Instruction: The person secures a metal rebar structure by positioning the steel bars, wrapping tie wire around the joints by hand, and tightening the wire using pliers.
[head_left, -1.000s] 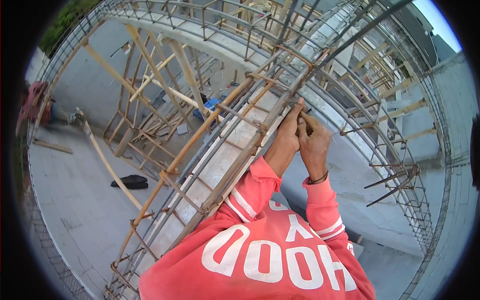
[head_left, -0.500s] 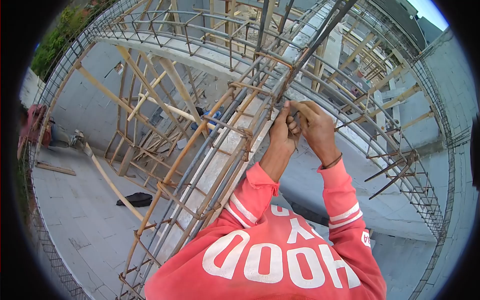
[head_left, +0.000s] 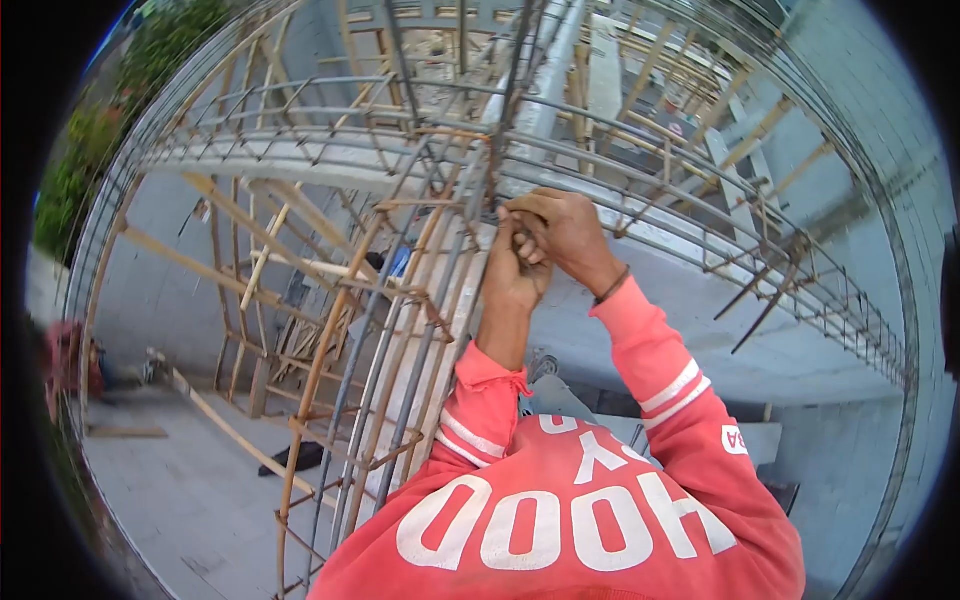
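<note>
My left hand (head_left: pixel 517 266) is closed beside the upright bars, its thumb pointing up toward the cage joint. Pressed against it from the right is my right hand (head_left: pixel 568 232), its fingers pinched near the left thumb tip. Whatever the fingers hold is too small to make out. Both hands are just right of the rebar cage (head_left: pixel 425 290), which runs over a pale concrete beam (head_left: pixel 405 370). Close above the fingertips, dark vertical bars (head_left: pixel 505 110) rise from the joint.
Another rebar cage (head_left: pixel 680 235) extends right, with bar ends (head_left: pixel 765 290) sticking out. Wooden props (head_left: pixel 225 275) stand at the left. A dark cloth (head_left: pixel 292 459) lies on the floor below. Part of a person in red (head_left: pixel 65 365) shows at the far left edge.
The view has turned, so the cage and joint appear farther left. Both hands stay together beside the joint; the right hand has moved from beside the left hand to partly over its fingertips.
</note>
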